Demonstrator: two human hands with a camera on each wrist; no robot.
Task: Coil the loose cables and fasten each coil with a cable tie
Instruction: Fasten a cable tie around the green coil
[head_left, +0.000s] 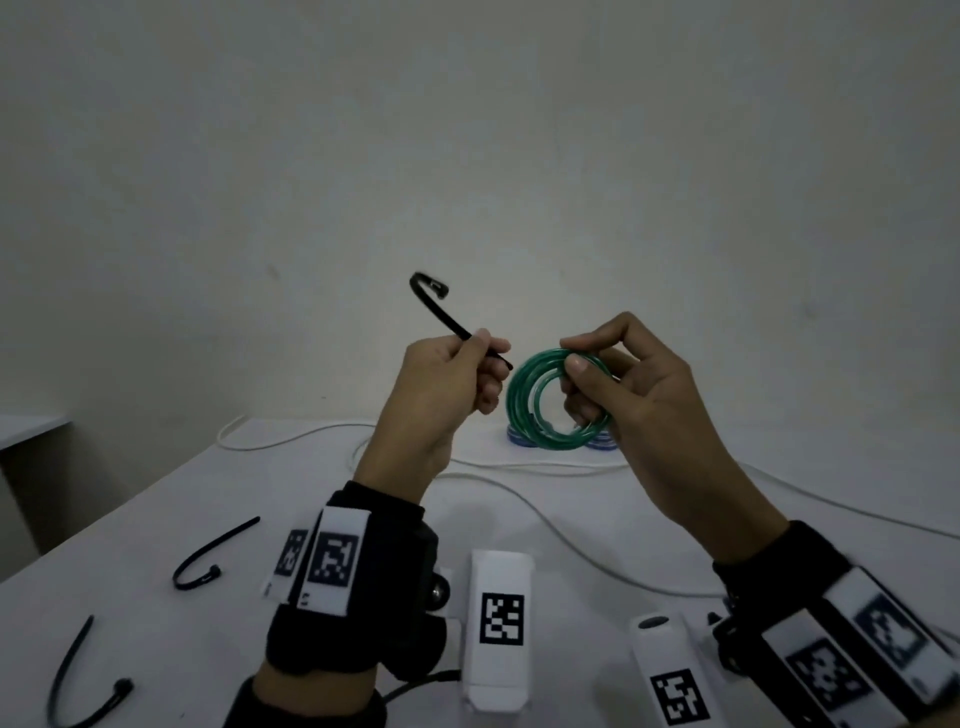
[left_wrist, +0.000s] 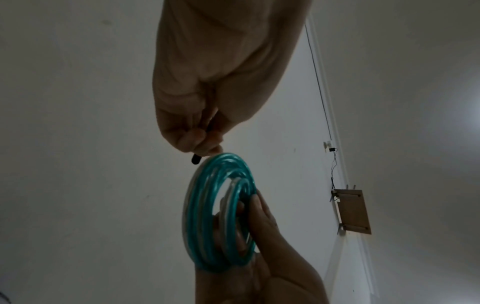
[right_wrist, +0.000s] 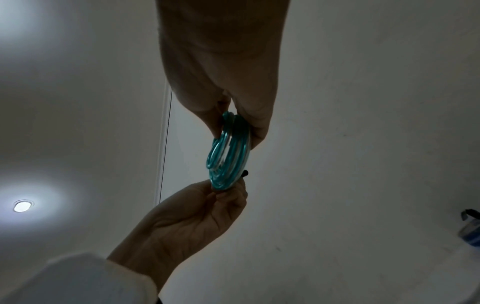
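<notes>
Above the white table (head_left: 156, 519): cable tie and green coil held close
Left hand (head_left: 441, 384) pinches black cable tie (head_left: 441, 312); right hand (head_left: 618, 379) grips green cable coil (head_left: 540, 405), both raised, tie tip beside coil

At frame centre, the left hand (head_left: 441, 384) holds a cable tie (head_left: 447, 325) just left of the coil (head_left: 550, 400) held by the right hand (head_left: 623, 384); two spare ties (head_left: 208, 558) lie on the table (head_left: 156, 519), lower left.
</notes>
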